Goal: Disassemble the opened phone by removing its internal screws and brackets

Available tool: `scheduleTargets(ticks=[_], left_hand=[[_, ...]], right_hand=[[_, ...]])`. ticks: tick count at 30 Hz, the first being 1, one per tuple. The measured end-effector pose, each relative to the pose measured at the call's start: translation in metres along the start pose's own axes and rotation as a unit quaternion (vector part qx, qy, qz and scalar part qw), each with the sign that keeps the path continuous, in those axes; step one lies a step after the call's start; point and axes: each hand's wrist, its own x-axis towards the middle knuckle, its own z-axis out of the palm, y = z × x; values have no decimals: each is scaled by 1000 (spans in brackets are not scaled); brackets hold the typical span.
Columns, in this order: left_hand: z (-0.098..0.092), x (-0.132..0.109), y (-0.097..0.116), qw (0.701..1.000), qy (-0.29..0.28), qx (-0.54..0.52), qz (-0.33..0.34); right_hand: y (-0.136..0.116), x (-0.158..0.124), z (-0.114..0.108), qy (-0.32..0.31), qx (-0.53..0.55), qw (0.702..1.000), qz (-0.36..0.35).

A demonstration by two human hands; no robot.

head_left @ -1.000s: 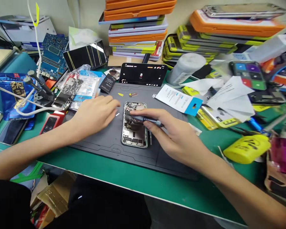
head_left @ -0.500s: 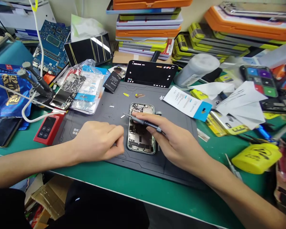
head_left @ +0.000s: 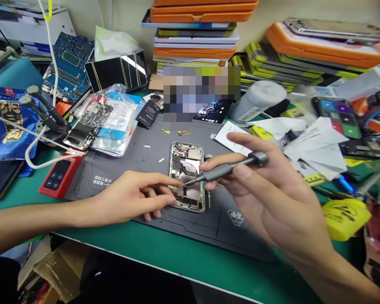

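Observation:
An opened phone (head_left: 187, 160) with its insides showing lies on a dark grey work mat (head_left: 120, 169). My right hand (head_left: 272, 194) is raised above the mat and holds a grey precision screwdriver (head_left: 228, 168), whose tip points left over the phone. My left hand (head_left: 136, 196) rests on the mat beside the phone's lower left edge, with thumb and forefinger pinched together right at the screwdriver tip. What they pinch is too small to make out. Small loose screws and parts (head_left: 161, 159) lie on the mat above my left hand.
A red device (head_left: 57, 179) sits at the mat's left, with a soldering stand (head_left: 44, 109) and white cable behind. Plastic parts bags (head_left: 110, 118), a circuit board (head_left: 69, 63), stacked orange and yellow cases (head_left: 196, 33), papers (head_left: 316, 139) and a yellow object (head_left: 345, 217) crowd the green table.
My right hand lifted off the phone and rose toward the camera with the screwdriver. My left hand slid right, bringing its pinched fingertips to the screwdriver tip.

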Motion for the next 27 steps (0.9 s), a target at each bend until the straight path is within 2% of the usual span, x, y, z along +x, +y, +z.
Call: scheduleTargets(ticks=[3, 7, 11, 20, 27], left_hand=[[-1, 1, -3, 998, -24, -59, 0], [-3, 2, -4, 998, -30, -55, -5], [-3, 3, -2, 998, -21, -64, -3], [-3, 2, 0, 998, -18, -10, 59], [-4, 3, -3, 998, -28, -5, 52]], right_hand=[[-3, -7, 6, 4, -37, 999, 7], [-4, -15, 12, 10, -61, 998, 0], [-1, -14, 9, 7, -60, 998, 5], [5, -10, 3, -14, -63, 998, 12], [5, -9, 1, -20, -51, 998, 28]])
